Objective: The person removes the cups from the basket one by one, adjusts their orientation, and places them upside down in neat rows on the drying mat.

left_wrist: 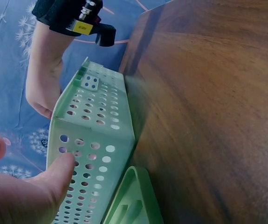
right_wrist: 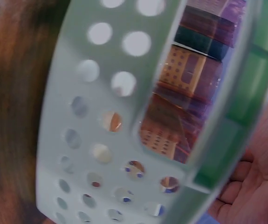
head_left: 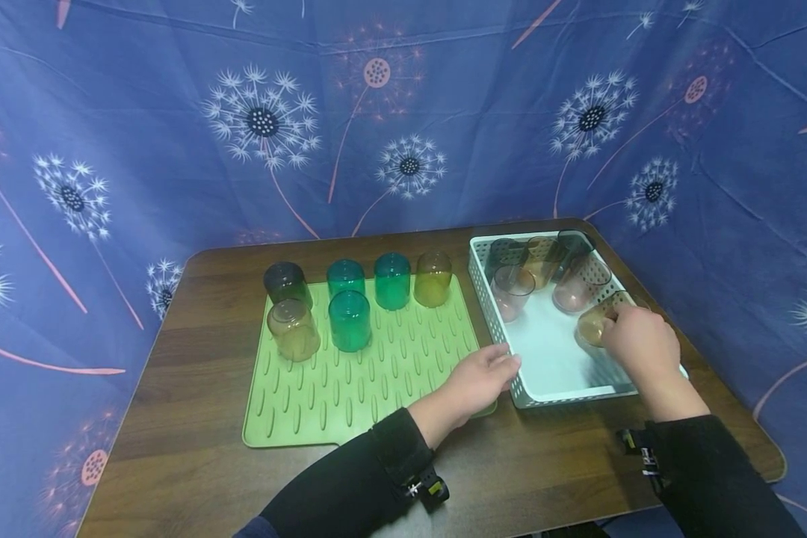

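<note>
My right hand (head_left: 641, 344) reaches into the white perforated basket (head_left: 545, 401) and pinches an amber glass (head_left: 593, 326) near its rim. That glass tilts inside the basket's right side; the hand hides part of it. At the basket's near left corner, my left hand (head_left: 477, 379) touches the outer wall, its thumb (left_wrist: 61, 175) against the holes in the left wrist view. Other tinted glasses stand farther back in the basket, among them a pinkish clear glass (head_left: 512, 293), another pinkish glass (head_left: 580, 285) and an amber one (head_left: 540, 261).
A green ribbed mat (head_left: 403, 381) lies left of the basket. Several glasses stand upside down on it, including a green glass (head_left: 350, 323), a yellow glass (head_left: 433, 280) and a dark glass (head_left: 286, 281). Behind the wooden table (head_left: 181, 388) hangs a blue dandelion-patterned cloth (head_left: 457, 97).
</note>
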Motion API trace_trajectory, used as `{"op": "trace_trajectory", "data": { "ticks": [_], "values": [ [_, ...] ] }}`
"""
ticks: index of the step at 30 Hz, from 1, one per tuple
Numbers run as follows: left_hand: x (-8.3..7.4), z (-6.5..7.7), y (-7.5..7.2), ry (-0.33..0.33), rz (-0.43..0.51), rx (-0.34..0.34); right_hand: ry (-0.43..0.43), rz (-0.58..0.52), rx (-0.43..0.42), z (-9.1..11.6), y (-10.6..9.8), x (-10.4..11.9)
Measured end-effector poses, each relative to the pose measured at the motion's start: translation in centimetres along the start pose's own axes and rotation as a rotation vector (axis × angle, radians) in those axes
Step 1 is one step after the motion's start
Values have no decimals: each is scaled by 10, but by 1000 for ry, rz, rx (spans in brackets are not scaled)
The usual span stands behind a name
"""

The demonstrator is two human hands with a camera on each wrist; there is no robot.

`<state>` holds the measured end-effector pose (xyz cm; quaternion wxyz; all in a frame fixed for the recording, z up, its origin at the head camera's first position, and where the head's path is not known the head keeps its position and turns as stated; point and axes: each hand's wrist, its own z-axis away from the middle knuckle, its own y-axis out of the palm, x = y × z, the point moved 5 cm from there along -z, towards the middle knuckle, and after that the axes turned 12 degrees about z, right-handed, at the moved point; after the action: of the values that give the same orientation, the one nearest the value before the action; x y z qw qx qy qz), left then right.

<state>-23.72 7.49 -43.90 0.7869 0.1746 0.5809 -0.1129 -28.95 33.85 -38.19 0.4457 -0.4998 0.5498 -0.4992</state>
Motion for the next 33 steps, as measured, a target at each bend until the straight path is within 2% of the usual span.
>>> {"op": "trace_trajectory", "data": {
  "ticks": [5, 11, 17, 21, 23, 25, 30, 33],
  "values": [
    [-3, 2, -5, 30, -12, -25, 2, -27, -27, 4, -15, 6],
    [-14, 4, -14, 101, -10, -80, 9, -82, -74, 14, -42, 20],
    [-27, 7, -26, 160, 38, -107, -5, -187, -121, 27, -64, 47],
    [-37, 13, -36, 204, 49, -102, -6, -321, -109, 34, -68, 73],
    [-41, 16, -40, 217, 40, -104, 7, -439, -64, 36, -65, 86],
    [-43, 20, -45, 223, 50, -105, 14, -605, -11, 37, -61, 99],
    [-48, 28, -57, 263, 145, -105, -19, -1190, 126, 40, -49, 133],
    [-51, 32, -66, 326, 193, -117, -73, -1449, 189, 41, -44, 153]
  ]
}}
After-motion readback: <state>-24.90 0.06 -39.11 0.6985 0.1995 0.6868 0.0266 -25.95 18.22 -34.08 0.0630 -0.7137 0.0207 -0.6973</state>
